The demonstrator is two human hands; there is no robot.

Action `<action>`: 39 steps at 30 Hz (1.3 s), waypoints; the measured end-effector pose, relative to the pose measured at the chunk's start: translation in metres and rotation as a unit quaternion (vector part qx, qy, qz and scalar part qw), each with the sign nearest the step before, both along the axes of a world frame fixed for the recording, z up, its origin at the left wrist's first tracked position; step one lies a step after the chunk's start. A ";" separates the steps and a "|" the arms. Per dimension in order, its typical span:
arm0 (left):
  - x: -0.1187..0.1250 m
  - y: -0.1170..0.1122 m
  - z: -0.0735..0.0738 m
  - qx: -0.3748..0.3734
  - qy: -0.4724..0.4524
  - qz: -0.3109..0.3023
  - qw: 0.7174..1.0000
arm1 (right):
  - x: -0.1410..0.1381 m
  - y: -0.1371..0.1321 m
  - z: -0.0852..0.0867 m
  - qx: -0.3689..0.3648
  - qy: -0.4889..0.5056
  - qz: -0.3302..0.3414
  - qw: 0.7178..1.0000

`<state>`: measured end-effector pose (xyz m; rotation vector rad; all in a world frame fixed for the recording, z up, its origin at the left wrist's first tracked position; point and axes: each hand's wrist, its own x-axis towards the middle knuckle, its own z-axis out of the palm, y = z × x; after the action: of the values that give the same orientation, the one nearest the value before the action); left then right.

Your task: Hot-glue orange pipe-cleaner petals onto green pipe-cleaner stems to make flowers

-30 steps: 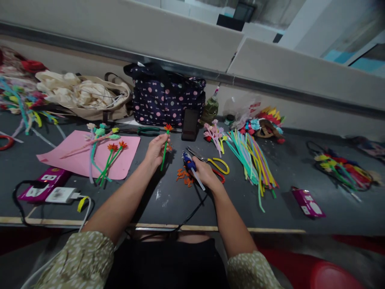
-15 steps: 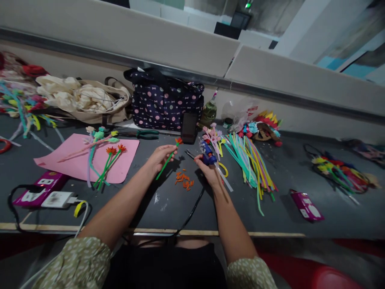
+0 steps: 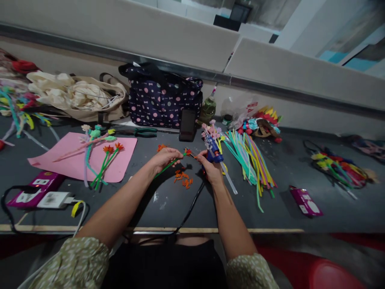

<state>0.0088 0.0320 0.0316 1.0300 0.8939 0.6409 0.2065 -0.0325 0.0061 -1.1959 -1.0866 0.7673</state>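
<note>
My left hand [image 3: 165, 158] is closed around the green stem [image 3: 165, 168] of a small pipe-cleaner flower, its orange head [image 3: 187, 152] just beyond the fingertips. My right hand [image 3: 212, 167] pinches a slim dark tool that looks like tweezers [image 3: 195, 157], its tip at the flower head. Against the right hand lies a blue glue gun [image 3: 214, 151] with a clear glue stick out of its rear; whether the palm also grips it I cannot tell. Orange clippings [image 3: 183, 179] lie below the hands, and another orange clump [image 3: 161, 147] sits behind the left hand.
Two finished orange flowers [image 3: 108, 150] rest on pink paper [image 3: 126, 164] at left. Coloured pipe cleaners [image 3: 252, 156] lie right of the glue gun. A phone [image 3: 187, 125] leans on a dotted bag [image 3: 165, 100]. A black cable [image 3: 192, 206] crosses the table's front edge.
The flower and the tweezers have come together, the tip now at the flower head. The glue gun has shifted slightly right with my right hand. An orange clump now shows behind my left hand.
</note>
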 end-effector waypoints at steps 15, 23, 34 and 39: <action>0.003 -0.007 0.002 0.029 0.026 -0.083 0.996 | -0.008 -0.007 0.012 -0.020 -0.040 -0.014 0.999; 0.003 -0.009 0.005 0.028 0.042 -0.096 0.994 | -0.008 -0.010 0.013 0.000 -0.112 -0.024 0.993; 0.003 -0.009 0.004 0.032 0.021 -0.102 0.994 | -0.010 -0.013 0.014 0.018 -0.115 -0.005 0.993; 0.003 -0.009 0.004 0.032 0.022 -0.100 0.994 | -0.010 -0.013 0.017 -0.007 -0.096 0.004 0.995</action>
<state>0.0119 0.0226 0.0355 1.1798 0.8002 0.4819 0.1967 -0.0452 0.0232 -1.2981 -1.2463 0.6782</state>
